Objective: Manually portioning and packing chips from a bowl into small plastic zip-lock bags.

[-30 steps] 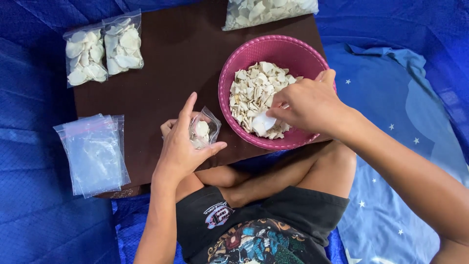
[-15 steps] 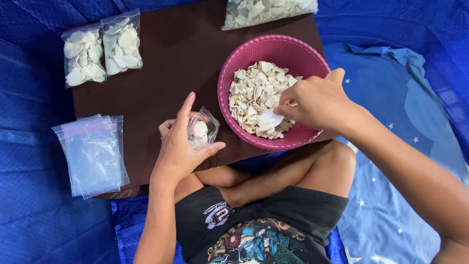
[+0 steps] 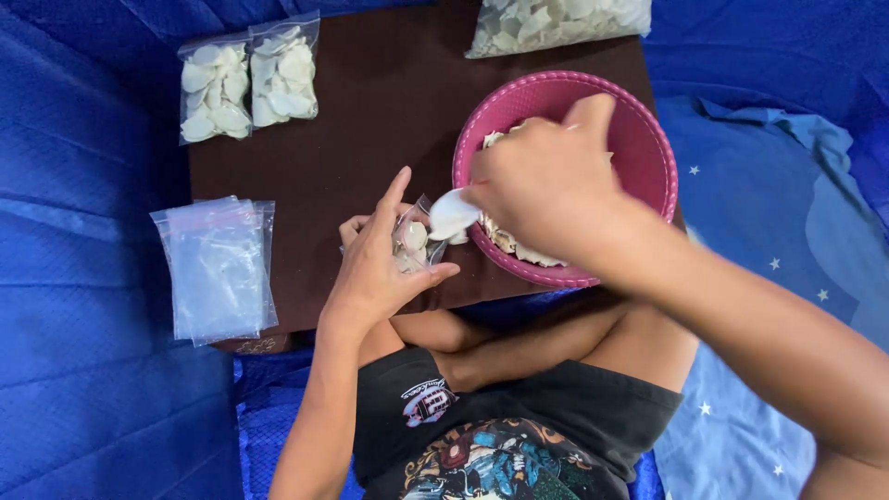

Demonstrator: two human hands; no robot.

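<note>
My left hand (image 3: 375, 264) holds a small clear plastic bag (image 3: 413, 243) open at the front edge of the dark brown table (image 3: 370, 120); a few white crackers sit inside it. My right hand (image 3: 546, 181) pinches a white cracker (image 3: 452, 215) just to the right of the bag's mouth, over the left rim of the pink bowl (image 3: 648, 148). The bowl holds many more white crackers, mostly hidden by my right hand.
Two filled cracker bags (image 3: 248, 81) lie at the table's far left. A stack of empty clear bags (image 3: 218, 268) rests on the left edge. A large bag of crackers (image 3: 556, 20) lies at the far edge. Blue cloth (image 3: 83, 278) surrounds the table.
My right hand has lifted a cracker out of the pink bowl and carried it left to the bag's mouth. My left hand has kept the bag in place.
</note>
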